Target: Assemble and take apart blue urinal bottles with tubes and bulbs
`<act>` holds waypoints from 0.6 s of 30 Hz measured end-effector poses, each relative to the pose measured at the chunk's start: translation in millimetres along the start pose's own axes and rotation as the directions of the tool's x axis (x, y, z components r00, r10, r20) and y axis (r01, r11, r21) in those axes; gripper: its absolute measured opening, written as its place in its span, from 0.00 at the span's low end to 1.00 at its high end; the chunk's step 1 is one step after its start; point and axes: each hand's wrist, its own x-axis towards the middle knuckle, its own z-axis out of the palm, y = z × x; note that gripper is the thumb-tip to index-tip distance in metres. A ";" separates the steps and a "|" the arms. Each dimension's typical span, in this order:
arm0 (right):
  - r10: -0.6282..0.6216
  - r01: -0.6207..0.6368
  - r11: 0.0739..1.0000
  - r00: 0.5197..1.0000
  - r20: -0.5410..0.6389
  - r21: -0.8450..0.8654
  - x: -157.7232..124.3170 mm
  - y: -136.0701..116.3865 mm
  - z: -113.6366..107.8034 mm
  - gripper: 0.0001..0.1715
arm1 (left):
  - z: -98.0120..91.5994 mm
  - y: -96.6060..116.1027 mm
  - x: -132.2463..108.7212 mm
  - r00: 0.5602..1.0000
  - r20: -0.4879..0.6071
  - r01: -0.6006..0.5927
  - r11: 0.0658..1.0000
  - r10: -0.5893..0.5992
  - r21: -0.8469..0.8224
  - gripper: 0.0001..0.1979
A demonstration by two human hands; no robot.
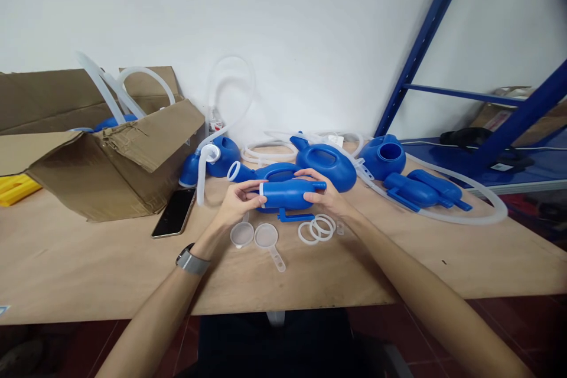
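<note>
A blue plastic funnel-like cup [287,195] lies sideways between my hands, its narrow spout to the right and a flat arm [296,218] below. A white ring [261,192] sits around its wide left end. My left hand [241,201] is closed at that end, fingers on the ring and rim. Round the spout side, my right hand [330,194] grips the cup. Below on the table are white rings [309,233], partly overlapping, and two round clear caps, a left cap [242,234] and a right cap [266,236] with a strap.
Behind my hands stand blue bottles, including a handled bottle [345,168] and an open-mouthed one [374,159]. Two more blue cups [416,189] and a clear hose [481,218] lie right. A cardboard box [115,189] and a phone [174,212] are left; a blue rack [425,35] stands right.
</note>
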 end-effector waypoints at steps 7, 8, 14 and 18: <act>0.166 -0.152 0.977 0.983 -0.083 0.148 -3.9 10.0 13.6 0.33 | -10.7 -0.3 1.0 0.981 0.115 0.155 0.988 -0.154 -0.001 0.38; 0.170 -0.156 0.975 0.982 -0.077 0.157 -4.2 10.6 13.7 0.33 | -11.1 -1.3 0.9 0.979 0.125 0.160 0.987 -0.161 0.015 0.38; 0.142 -0.134 0.964 0.990 -0.020 0.228 -7.9 6.3 15.8 0.34 | -10.7 0.6 -0.9 0.971 0.171 0.158 0.985 -0.169 0.076 0.42; 0.178 -0.173 0.956 0.984 -0.002 0.236 -9.1 4.7 14.9 0.35 | -4.3 3.4 -4.7 0.950 0.230 0.197 0.977 -0.211 0.083 0.43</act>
